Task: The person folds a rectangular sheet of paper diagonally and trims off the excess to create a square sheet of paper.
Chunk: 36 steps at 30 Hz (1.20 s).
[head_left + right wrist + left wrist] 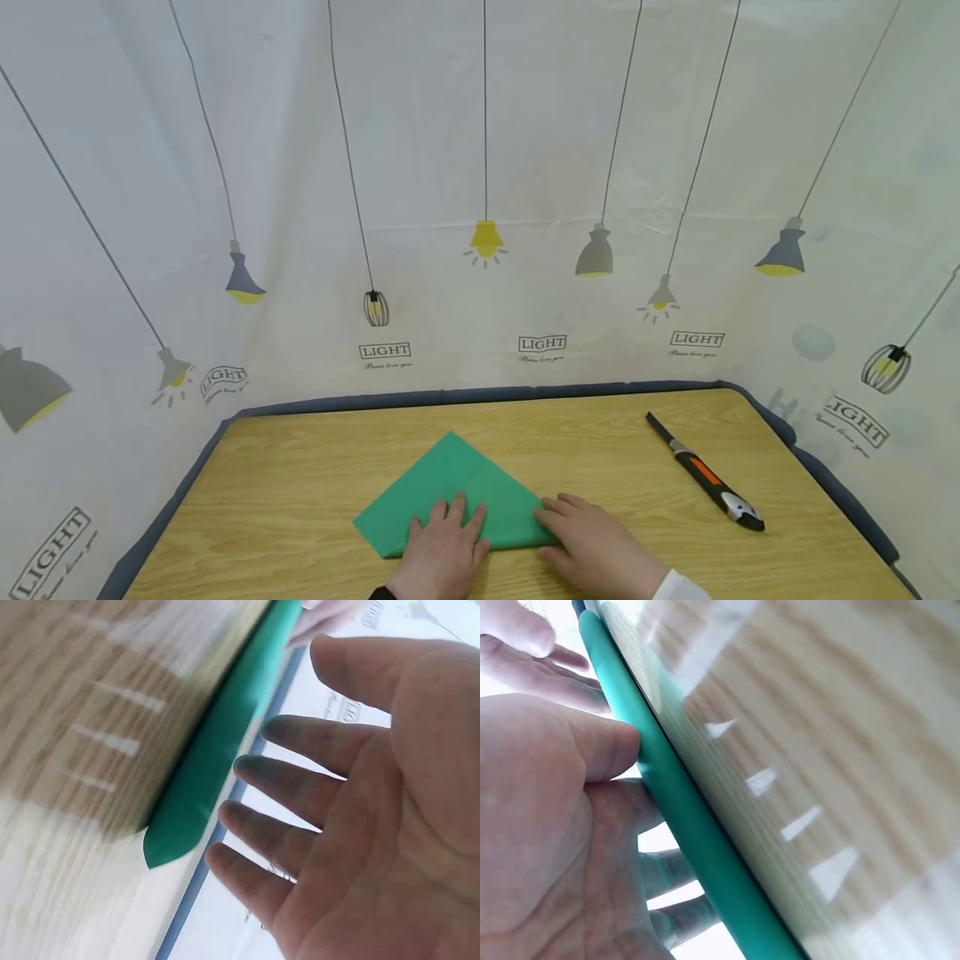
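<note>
A folded sheet of green paper lies on the wooden table, its peak pointing away from me and its folded edge towards me. My left hand rests on the paper's near middle with the fingers spread. At the right corner, my right hand touches the paper with extended fingertips. In the left wrist view, the near edge of the green paper runs past the left hand, thumb against it. The right wrist view has the right hand with fingers apart beside the paper's green end.
A utility knife with a black and orange handle lies on the right of the table. A dark blue strip borders the table's back and sides. Behind it hangs a white sheet printed with lamps.
</note>
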Tool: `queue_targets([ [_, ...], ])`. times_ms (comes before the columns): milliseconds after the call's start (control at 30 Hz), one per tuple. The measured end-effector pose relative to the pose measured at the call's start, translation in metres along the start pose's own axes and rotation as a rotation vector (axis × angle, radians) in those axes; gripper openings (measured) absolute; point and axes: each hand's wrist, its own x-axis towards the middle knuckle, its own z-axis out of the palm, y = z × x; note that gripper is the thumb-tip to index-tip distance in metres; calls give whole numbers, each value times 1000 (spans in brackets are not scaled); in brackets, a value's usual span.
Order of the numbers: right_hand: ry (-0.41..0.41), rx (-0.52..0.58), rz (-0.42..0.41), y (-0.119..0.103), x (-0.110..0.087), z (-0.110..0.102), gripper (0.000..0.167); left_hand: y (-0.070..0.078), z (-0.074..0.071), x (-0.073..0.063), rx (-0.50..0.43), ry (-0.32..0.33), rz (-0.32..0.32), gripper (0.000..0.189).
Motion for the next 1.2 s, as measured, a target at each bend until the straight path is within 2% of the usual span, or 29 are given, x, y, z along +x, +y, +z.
queue_targets([
  [267, -62, 6, 10, -1, 5, 6, 54, 0, 0, 1, -9, -17, -4, 51],
  [633, -52, -45, -19, 1, 3, 8, 54, 1, 2, 3, -30, -23, -20, 51],
  [833, -54, -63, -27, 2, 2, 8, 54, 2, 2, 4, 0, -19, -24, 52],
  [1200, -83, -64, 14, -1, 8, 13, 63, 0, 2, -2, 79, 21, 41, 57],
])
